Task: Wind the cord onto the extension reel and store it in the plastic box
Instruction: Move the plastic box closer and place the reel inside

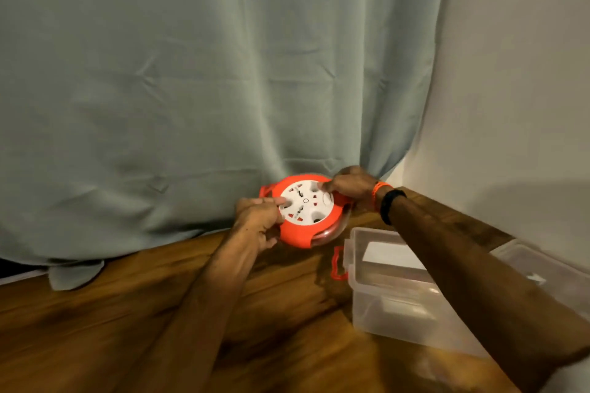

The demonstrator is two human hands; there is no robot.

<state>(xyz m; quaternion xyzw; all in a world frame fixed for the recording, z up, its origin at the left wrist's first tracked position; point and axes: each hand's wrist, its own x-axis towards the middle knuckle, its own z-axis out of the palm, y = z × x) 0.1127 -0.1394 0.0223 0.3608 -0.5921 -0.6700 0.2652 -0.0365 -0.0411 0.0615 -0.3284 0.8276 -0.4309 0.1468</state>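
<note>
- Extension reel [306, 212]: a round orange housing with a white socket face turned toward the camera, held tilted above the wooden table [127, 313], close to the lower edge of the curtain.
- Socket face: several outlets with small red marks and a small ring at its centre; finer detail is blurred.
- Cord [335, 230]: coiled turns show through the clear rim at the reel's lower right edge; how much of the cord is wound cannot be told.
- Left hand [258, 220]: grips the reel's left edge, fingers curled around the orange rim and the thumb lying across the white face.
- Right hand [348, 183]: grasps the reel's upper right part, fingers curled over the rim and onto the white face.
- Right wrist: carries an orange band [378, 190] and, just beside it, a black band [391, 204].
- Plastic box [392, 290]: a clear, open container standing on the table to the right of the reel and nearer the camera, apart from the reel; the right forearm crosses above it.
- Orange latch [338, 263]: hangs at the box's left end wall.
- Lid [542, 268]: a clear piece just behind the right forearm, at the box's right side; its exact resting position is partly hidden.
- Curtain [207, 73]: grey-green fabric fills the background, its hem reaching the table.
- Wall [526, 73]: pale, to the right of the curtain.
</note>
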